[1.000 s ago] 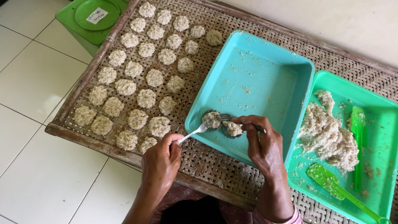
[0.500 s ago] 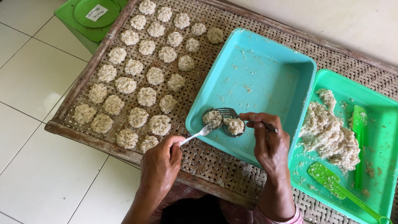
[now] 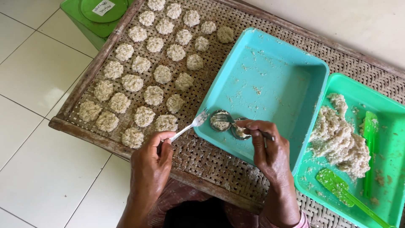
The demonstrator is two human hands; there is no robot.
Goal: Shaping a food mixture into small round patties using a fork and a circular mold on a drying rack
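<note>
1. Two hands work over the near corner of a turquoise tray (image 3: 270, 80) that lies on a woven mat (image 3: 211, 160) on the tiled floor (image 3: 38, 80).
2. The left hand (image 3: 151, 162) is closed around the handle of a fork (image 3: 190, 125), whose tines reach the tray's near rim.
3. The right hand (image 3: 268, 147) is closed on a second fork (image 3: 225, 118) and a small round mould (image 3: 238, 129), fingers curled over them; that mould sits inside the tray.
4. A second round mould (image 3: 220, 120), packed with rice mixture, sits just beside it.
5. Rows of round rice cakes (image 3: 154, 95) cover the mat left of the tray.
6. To the right, a green tray (image 3: 388, 143) holds a heap of rice mixture (image 3: 339, 137) and a green spatula (image 3: 341, 190).
7. A green lidded bin (image 3: 99, 14) stands at the mat's far-left corner.
</note>
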